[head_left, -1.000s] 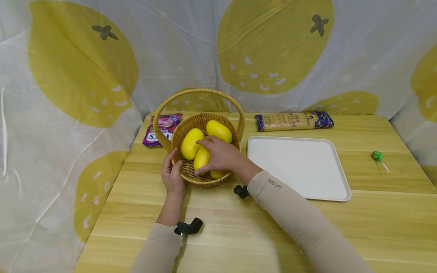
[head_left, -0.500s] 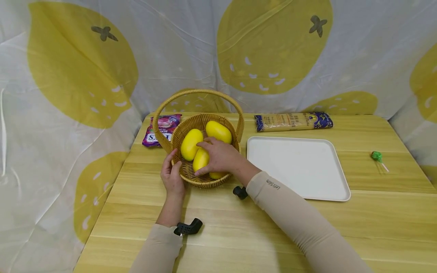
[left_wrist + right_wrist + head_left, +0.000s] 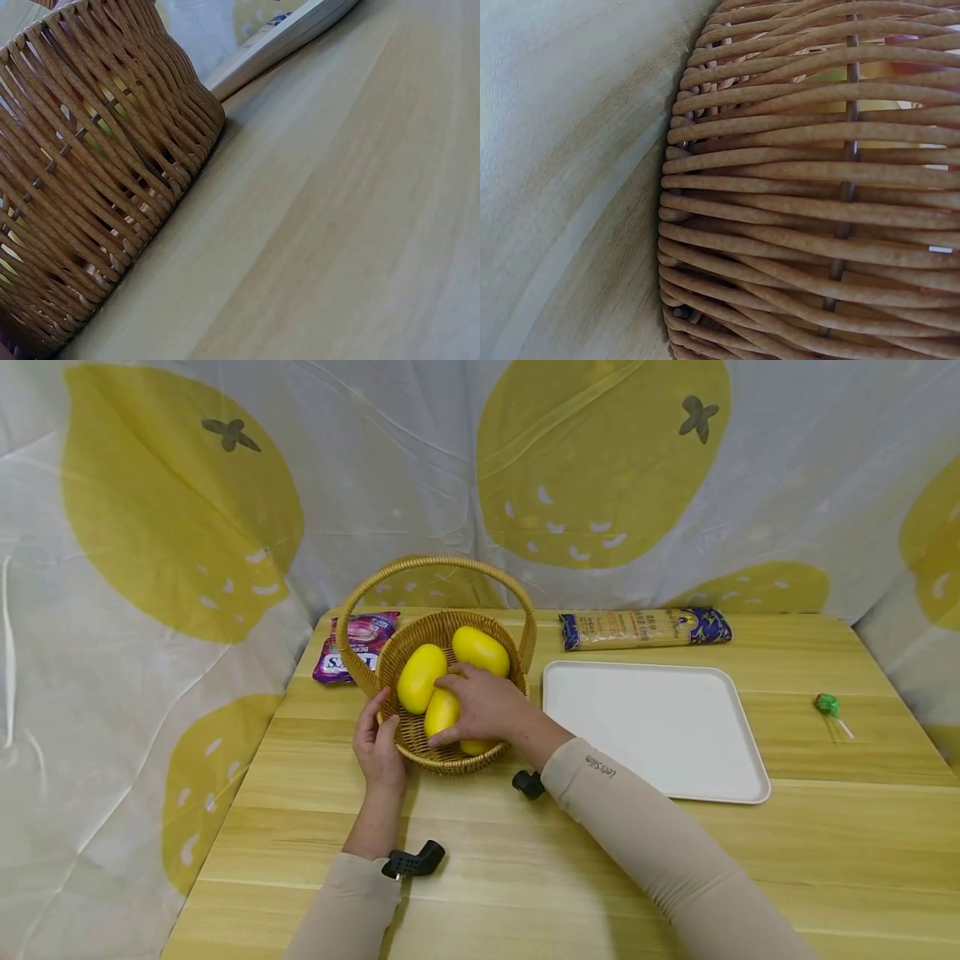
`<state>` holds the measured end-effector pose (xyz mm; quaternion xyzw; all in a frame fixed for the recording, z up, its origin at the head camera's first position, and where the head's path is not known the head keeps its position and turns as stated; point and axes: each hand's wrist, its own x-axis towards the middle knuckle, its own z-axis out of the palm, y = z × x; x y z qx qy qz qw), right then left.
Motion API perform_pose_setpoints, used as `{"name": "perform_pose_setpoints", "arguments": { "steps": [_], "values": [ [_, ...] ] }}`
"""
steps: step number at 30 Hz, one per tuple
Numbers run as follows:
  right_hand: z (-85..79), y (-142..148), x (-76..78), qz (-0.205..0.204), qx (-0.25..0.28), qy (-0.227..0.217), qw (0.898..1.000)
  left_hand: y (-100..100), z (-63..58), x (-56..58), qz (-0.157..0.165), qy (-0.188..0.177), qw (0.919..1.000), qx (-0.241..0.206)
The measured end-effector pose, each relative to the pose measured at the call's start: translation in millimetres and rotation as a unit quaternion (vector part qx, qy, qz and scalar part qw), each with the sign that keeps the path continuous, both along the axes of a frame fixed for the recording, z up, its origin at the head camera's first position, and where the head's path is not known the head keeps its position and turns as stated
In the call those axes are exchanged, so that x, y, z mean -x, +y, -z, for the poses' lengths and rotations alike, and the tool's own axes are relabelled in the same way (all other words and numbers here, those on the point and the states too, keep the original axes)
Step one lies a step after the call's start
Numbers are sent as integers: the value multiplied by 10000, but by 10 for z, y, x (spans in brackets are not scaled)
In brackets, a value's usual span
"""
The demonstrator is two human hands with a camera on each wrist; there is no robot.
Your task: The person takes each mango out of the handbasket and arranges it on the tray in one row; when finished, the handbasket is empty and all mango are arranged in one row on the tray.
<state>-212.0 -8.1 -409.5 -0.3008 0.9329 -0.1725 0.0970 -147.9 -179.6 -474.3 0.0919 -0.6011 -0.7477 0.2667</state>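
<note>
Yellow fruit lies inside the wicker basket, just left of centre in the head frame; your right hand grips it, your left hand holding the basket's lower-left rim.

So it's a pale yellowish wood-grain tabletop with plank-like stripes running across it. Sitting upright toward the back left is a round golden-brown wicker basket with a tall arched handle. A shiny purple plastic snack bag lies off to the basket's left, partly behind the handle. Just right of the basket there's a white rectangular tray with rounded corners, and behind that a long tan packet with dark blue ends. Way over right: a green-wrapped lollipop on a white stick.
</note>
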Motion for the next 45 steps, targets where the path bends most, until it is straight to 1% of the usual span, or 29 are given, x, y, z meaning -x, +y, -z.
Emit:
{"name": "perform_pose_setpoints", "arguments": {
  "steps": [5,9,13,16,18,22,26,28,30,32,34,35,37,39,40,42,45],
  "values": [
    [-9,10,-13,0,38,27,10000,-5,18,1,29,-52,10000,-20],
    [-40,27,-35,27,239,133,9996,-11,24,2,50,-57,10000,-37],
    [-96,71,-77,36,723,325,9968,-14,18,3,56,-23,10000,7],
    [-146,123,-127,-11,1262,499,9907,-16,15,4,46,-19,10000,42],
    [-179,164,-169,-60,1632,629,9846,-14,15,5,44,-2,10000,53],
    [-226,263,-267,-129,2414,614,9684,-6,18,6,33,72,10000,31],
    [-254,385,-386,-153,3038,323,9521,-2,21,3,25,117,9999,9],
    [-266,444,-450,-104,3331,91,9428,-5,19,-1,9,109,9999,31],
    [-272,491,-508,0,3624,-142,9319,-10,15,-6,-18,71,10000,52],
    [-275,528,-557,180,3955,-389,9175,-12,8,-8,-38,30,10000,72],
    [-284,560,-602,354,4260,-534,9024,-12,2,-9,-42,5,10000,71],
    [-290,574,-621,452,4359,-551,8972,-11,0,-9,-47,1,10000,67],
    [-304,609,-657,640,4474,-587,8901,-9,-2,-7,-57,9,10000,55],
    [-320,660,-693,744,4480,-624,8887,-6,-2,-6,-59,9,10000,35],
    [-326,691,-708,772,4446,-674,8899,-4,0,-5,-64,3,10000,24],
    [-340,768,-735,788,4317,-838,8947,0,0,-5,-70,-13,10000,-2],
    [-353,921,-756,781,4012,-1261,9039,7,0,-8,-67,-53,10000,-26]
  ]
}}
